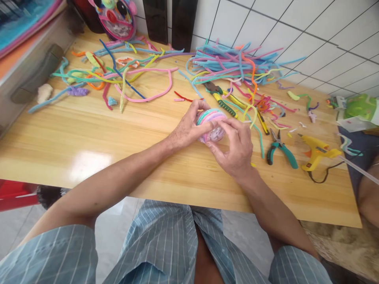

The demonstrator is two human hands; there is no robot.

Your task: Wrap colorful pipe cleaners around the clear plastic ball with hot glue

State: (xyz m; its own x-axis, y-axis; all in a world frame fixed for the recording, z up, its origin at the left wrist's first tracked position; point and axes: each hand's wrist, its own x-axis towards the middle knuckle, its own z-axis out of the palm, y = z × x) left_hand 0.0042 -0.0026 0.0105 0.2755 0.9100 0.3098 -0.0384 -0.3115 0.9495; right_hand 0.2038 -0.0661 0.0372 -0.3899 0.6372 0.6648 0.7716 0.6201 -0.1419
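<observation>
Head view, live over a wooden table (142, 165): clamps both hands together on one rounded bundle (212, 115), held just above the boards. Cups it from the left with the left hand (189, 128), fingers hooked behind, thumb laid across the near face. Pinches at its right side with the right hand (237, 146), thumb and fingertips drawn in close, barely open. Cannot tell, behind those fingertips, whether on a loose end or only on the bundle's edge.

And what a texture! Soft, fuzzy strands in curved bands of teal, pink and lilac on top, paler and mottled lower down. Beyond the bundle, a tangled heap of chenille stems (227, 65), mostly light blue, near a white tiled wall (296, 23). Just beyond the bundle to the right, cutters (217, 96) with dark metal jaws and ridged yellow-and-green grips. Farther right of the bundle, pointed pliers (278, 146), metal jaws spread, handles teal and black. Farther right again, a yellow plastic glue gun (318, 152), with a marking on its grip too small to read. Left of the bundle, scattered strands: a curving pink stem (151, 99), a kinked dark blue stem (130, 83), a fuzzy purple lump (78, 91).
</observation>
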